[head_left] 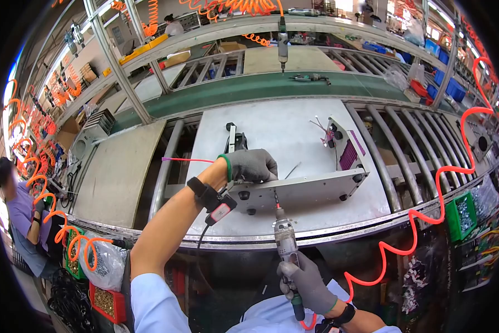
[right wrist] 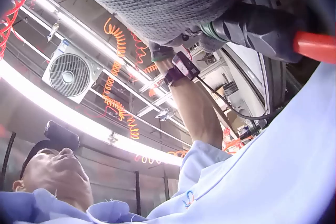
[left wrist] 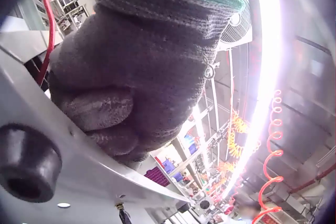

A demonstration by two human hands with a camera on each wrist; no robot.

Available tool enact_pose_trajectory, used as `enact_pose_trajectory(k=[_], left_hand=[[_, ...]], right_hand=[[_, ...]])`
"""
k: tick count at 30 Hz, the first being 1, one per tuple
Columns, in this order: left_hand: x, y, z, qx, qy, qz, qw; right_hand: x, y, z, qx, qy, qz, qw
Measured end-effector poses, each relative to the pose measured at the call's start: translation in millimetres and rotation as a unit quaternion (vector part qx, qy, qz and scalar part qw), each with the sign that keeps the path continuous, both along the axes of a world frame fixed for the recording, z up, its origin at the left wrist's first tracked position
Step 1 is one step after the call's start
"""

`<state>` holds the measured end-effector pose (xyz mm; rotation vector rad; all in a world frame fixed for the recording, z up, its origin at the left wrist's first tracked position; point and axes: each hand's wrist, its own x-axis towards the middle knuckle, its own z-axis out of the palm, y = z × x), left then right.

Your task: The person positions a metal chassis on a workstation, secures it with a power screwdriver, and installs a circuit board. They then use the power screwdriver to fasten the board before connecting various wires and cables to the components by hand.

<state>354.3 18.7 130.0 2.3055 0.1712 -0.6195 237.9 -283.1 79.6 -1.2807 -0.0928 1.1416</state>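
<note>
A grey metal panel with black round feet (head_left: 310, 188) stands on edge on the white board, its feet facing the person. The gloved left hand (head_left: 251, 165) curls over the panel's top edge at its left part; in the left wrist view the fingers of this hand (left wrist: 131, 71) bend over the edge near a black foot (left wrist: 29, 162). The gloved right hand (head_left: 310, 283) grips a power screwdriver (head_left: 286, 238), its bit touching or very close to the panel's face. In the right wrist view the right hand (right wrist: 173, 8) is around the tool's dark lower end (right wrist: 262, 32).
A purple part (head_left: 348, 155) and loose wires stand at the panel's right end. Rollers (head_left: 396, 155) flank the white board (head_left: 310, 114). A red coiled hose (head_left: 396, 250) runs from the tool to the right. Another screwdriver (head_left: 283, 47) hangs above. A person (head_left: 24, 222) is at far left.
</note>
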Motion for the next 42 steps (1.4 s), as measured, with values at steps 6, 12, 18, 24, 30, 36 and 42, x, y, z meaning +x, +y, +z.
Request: enact_pose_trajectory(k=[6,12,18,24,30,36,42], left_hand=[[-5.0,2.0,3.3,-0.043,0.003,-0.002,0.999],[-3.4,3.2,-4.2,-0.05,-0.008,0.005,0.999],[-3.9,-1.0,-6.2,-0.032,-0.003,0.024,0.999],[-0.2,-6.9,-1.5,0.03,0.026,0.024,0.999],[4.1,-5.8,-5.8,0.023,0.036,0.023,0.999],[6.6,-4.3,-1.6,0.066,0.043,-0.016,0.997],[4.7,-17.7,27.0,0.212,0.084,-0.047,0.972]], right_hand=[[-0.7,0.2,1.6,-0.005,0.0,0.005,1.0],[-0.1,-1.1,-6.4,0.02,0.066,0.009,0.998],[-1.4,-0.1,-2.1,0.019,0.054,0.012,0.998],[-6.9,3.1,-2.5,0.044,0.08,-0.024,0.996],[-10.4,8.6,-6.8,0.025,0.061,-0.001,0.998],[-9.0,5.1,-12.6,0.043,0.043,-0.009,0.998],[2.7,-23.4,-12.9,0.036,0.024,-0.023,0.999]])
